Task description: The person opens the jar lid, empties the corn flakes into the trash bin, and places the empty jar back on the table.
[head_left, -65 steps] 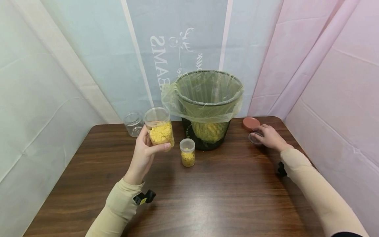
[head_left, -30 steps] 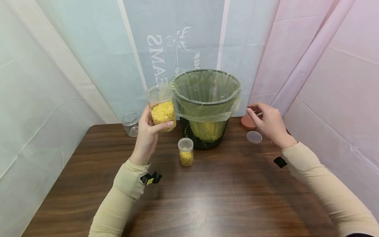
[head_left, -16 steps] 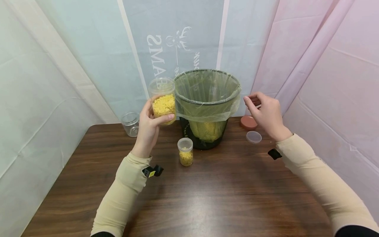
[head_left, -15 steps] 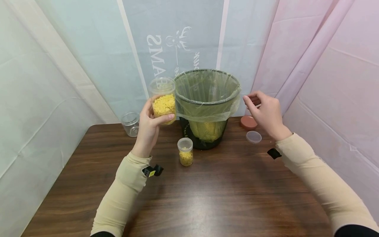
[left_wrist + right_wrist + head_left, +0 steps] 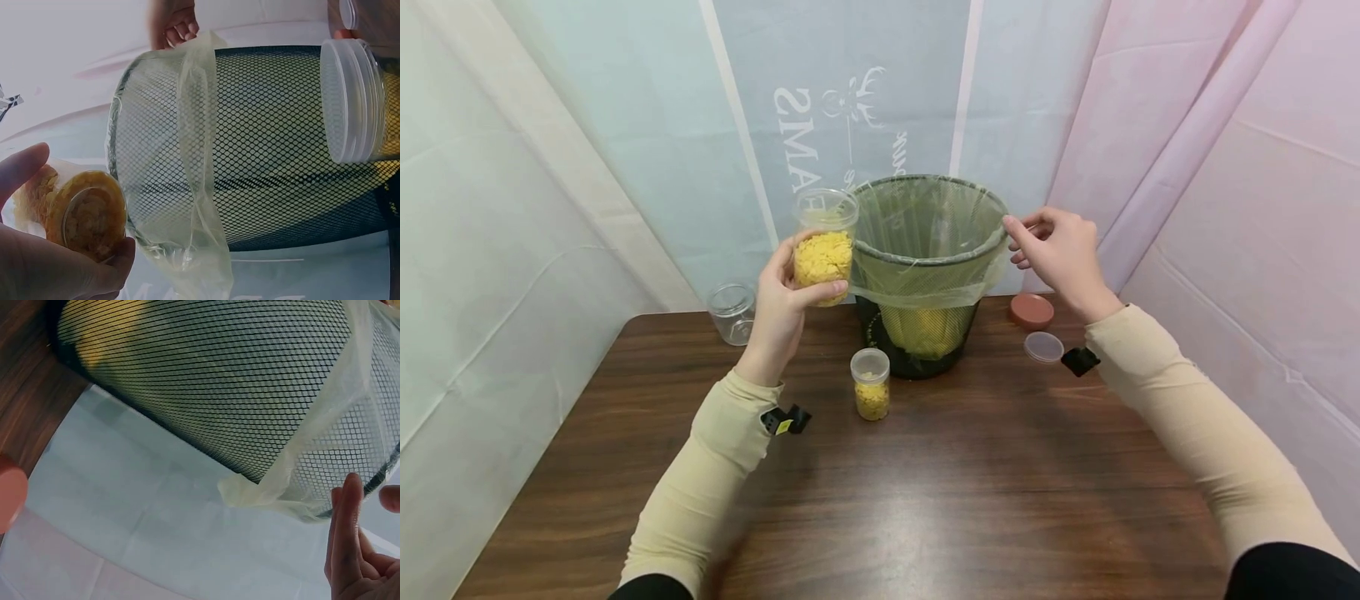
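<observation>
My left hand grips a clear plastic jar partly filled with yellow crumbly bits, raised left of the bin's rim. In the left wrist view the jar's round base faces the camera. A mesh wastebasket, lined with a pale green bag, stands at the table's back. At the right side of its rim is my right hand. In the right wrist view, fingers reach to the bag's outer side while the thumb stands apart across the rim.
A smaller lidless jar with yellow bits stands before the wastebasket. Another clear jar is at the back left. A reddish lid and a clear lid lie on the brown table at right. Fabric walls enclose the table.
My left hand has lifted the jar up and right, toward the rim. My right hand has left the clear lid on the table and moved up and left to the bin's rim.
</observation>
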The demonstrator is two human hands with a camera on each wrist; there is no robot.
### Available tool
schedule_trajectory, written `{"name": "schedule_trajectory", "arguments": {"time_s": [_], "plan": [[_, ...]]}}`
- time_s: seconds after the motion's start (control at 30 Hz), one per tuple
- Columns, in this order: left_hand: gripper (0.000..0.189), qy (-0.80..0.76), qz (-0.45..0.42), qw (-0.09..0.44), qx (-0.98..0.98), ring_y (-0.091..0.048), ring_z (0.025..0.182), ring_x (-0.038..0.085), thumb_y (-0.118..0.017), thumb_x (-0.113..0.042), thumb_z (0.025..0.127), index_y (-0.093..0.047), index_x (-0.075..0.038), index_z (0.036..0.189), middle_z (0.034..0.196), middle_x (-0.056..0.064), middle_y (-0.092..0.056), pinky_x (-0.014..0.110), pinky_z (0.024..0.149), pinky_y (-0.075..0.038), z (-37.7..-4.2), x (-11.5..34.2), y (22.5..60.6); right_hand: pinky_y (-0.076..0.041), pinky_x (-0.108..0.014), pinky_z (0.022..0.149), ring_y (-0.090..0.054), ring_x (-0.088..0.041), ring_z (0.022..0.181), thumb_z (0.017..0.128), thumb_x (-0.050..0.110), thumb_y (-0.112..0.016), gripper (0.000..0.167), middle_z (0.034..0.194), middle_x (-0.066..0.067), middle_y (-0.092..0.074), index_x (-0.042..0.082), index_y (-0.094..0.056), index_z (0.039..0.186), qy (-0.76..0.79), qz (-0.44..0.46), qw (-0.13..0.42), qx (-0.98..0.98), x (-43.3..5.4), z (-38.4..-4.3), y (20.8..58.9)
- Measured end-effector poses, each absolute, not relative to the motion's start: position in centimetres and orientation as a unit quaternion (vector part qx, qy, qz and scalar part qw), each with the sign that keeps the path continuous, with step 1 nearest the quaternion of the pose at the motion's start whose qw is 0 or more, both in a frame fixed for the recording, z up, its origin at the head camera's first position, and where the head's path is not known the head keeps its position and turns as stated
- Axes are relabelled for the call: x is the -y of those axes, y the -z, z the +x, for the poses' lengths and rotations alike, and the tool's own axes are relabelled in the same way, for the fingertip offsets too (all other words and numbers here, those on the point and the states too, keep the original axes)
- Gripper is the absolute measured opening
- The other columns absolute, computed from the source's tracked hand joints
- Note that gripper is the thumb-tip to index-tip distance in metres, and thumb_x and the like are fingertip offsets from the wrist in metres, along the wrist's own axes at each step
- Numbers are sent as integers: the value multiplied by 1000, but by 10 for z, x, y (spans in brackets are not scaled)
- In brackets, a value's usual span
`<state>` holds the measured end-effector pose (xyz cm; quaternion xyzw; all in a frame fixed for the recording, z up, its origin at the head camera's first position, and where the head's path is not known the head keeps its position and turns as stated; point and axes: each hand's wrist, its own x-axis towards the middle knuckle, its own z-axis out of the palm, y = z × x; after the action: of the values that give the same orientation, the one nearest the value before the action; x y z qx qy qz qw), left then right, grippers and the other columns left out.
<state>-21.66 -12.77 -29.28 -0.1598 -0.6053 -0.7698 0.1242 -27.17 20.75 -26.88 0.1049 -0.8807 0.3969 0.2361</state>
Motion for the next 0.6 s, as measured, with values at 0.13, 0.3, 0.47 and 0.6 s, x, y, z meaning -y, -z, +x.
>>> {"name": "schedule_trajectory", "arguments": {"time_s": [0.13, 0.3, 0.47, 0.6], "plan": [[65, 765, -156, 121, 613, -55, 101, 20, -73, 9, 70, -52, -11, 128, 118, 6, -55, 26, 77, -53, -218, 129, 291, -54, -19, 55, -66, -6, 54, 87, 51, -59, 48, 80, -12, -73, 5, -68, 99, -411, 77, 198, 887, -205, -277, 263], [66, 757, -152, 119, 624, -54, 105, 20, -74, 8, 69, -54, -14, 128, 122, 6, -55, 28, 82, -51, -219, 129, 288, -54, -19, 57, -66, -6, 54, 87, 48, -61, 49, 71, -2, -72, 2, -68, 104, -421, 51, 165, 891, -200, -282, 257], [69, 750, -149, 112, 634, -54, 107, 22, -76, 7, 69, -54, -16, 130, 126, 7, -54, 29, 85, -51, -221, 131, 285, -53, -16, 55, -64, -3, 50, 88, 34, -59, 37, 59, 7, -67, 0, -68, 100, -426, 52, 173, 887, -194, -284, 257], [74, 743, -143, 101, 647, -54, 107, 22, -76, 8, 68, -51, -14, 134, 126, 9, -54, 28, 85, -52, -225, 135, 281, -52, -15, 54, -63, -3, 47, 86, 27, -56, 30, 54, 11, -64, 1, -67, 95, -430, 49, 187, 882, -190, -286, 258]]}}
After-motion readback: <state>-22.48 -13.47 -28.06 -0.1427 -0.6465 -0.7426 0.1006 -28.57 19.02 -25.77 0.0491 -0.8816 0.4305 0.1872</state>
